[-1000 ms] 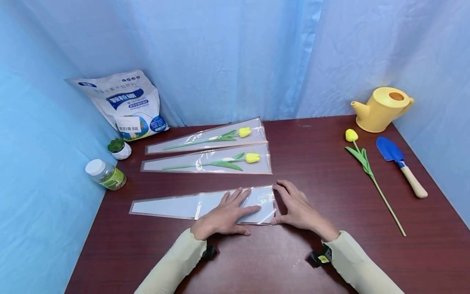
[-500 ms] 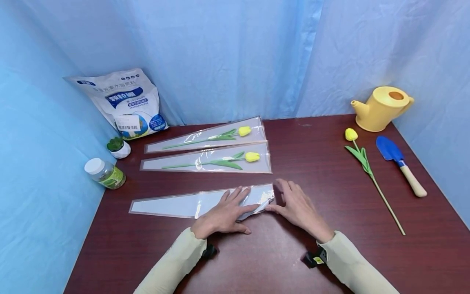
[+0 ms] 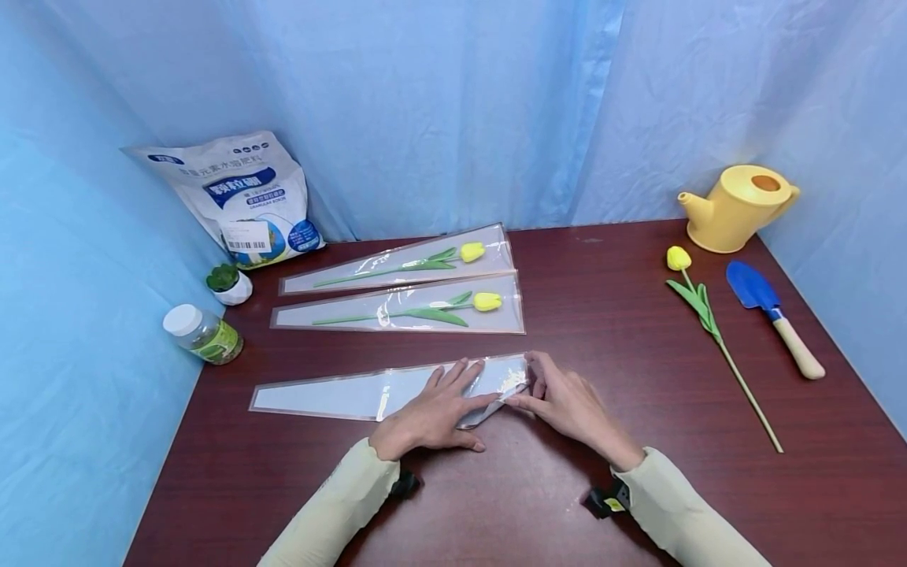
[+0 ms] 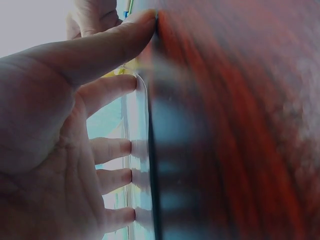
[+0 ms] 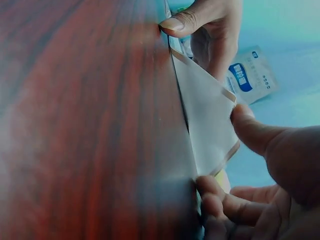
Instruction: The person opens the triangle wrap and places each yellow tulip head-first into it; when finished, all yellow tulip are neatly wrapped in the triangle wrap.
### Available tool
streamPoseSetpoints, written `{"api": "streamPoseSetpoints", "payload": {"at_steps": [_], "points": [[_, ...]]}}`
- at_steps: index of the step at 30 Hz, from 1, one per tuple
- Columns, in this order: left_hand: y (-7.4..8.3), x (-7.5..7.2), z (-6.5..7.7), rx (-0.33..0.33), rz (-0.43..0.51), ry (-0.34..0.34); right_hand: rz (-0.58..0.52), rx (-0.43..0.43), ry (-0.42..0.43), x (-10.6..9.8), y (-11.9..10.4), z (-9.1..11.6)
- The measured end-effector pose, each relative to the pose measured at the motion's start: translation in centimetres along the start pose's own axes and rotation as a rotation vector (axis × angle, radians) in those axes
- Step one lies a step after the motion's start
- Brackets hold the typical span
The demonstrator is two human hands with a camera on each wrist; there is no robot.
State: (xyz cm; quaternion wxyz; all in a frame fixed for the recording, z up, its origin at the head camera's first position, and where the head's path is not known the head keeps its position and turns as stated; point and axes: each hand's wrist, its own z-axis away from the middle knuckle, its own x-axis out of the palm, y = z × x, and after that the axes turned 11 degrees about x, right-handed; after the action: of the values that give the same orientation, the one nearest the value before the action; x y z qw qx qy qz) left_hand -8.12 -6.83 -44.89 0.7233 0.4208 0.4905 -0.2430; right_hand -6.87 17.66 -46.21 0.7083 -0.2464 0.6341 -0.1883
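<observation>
A tapered flower sleeve [image 3: 322, 398], clear with a pale inside and a thin border, lies across the near middle of the table. My left hand [image 3: 434, 415] presses down on its wide part with fingers spread; the left wrist view shows the fingertips [image 4: 131, 176] against the film. At the wide right end, my right hand [image 3: 567, 400] holds the sleeve, its fingers bent at the end edge. In the right wrist view the near corner of the sleeve [image 5: 202, 110] is lifted and folded over, with the right thumb [image 5: 250, 127] against its tip. No flower shows inside this sleeve.
Behind lie two sleeves [image 3: 333, 283], [image 3: 506, 319], each with a yellow tulip. On the right are a loose tulip [image 3: 703, 311], a blue trowel [image 3: 754, 287] and a yellow watering can [image 3: 733, 213]. On the left stand a jar [image 3: 205, 335], a potted succulent [image 3: 230, 285] and a fertilizer bag [image 3: 244, 201].
The right hand has brought the sleeve's near right corner up and folded it inward; its fingers have bent in at the end edge. The left hand has stayed in place.
</observation>
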Motion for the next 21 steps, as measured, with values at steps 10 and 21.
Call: {"api": "streamPoseSetpoints", "payload": {"at_steps": [10, 21], "points": [[0.10, -0.05, -0.03, -0.008, 0.019, -0.019, -0.495, 0.213, -0.272, -0.66, -0.03, -0.65], [0.54, -0.63, -0.39, -0.029, 0.059, 0.092, -0.649, 0.340, -0.287, -1.03, -0.06, -1.00]]}}
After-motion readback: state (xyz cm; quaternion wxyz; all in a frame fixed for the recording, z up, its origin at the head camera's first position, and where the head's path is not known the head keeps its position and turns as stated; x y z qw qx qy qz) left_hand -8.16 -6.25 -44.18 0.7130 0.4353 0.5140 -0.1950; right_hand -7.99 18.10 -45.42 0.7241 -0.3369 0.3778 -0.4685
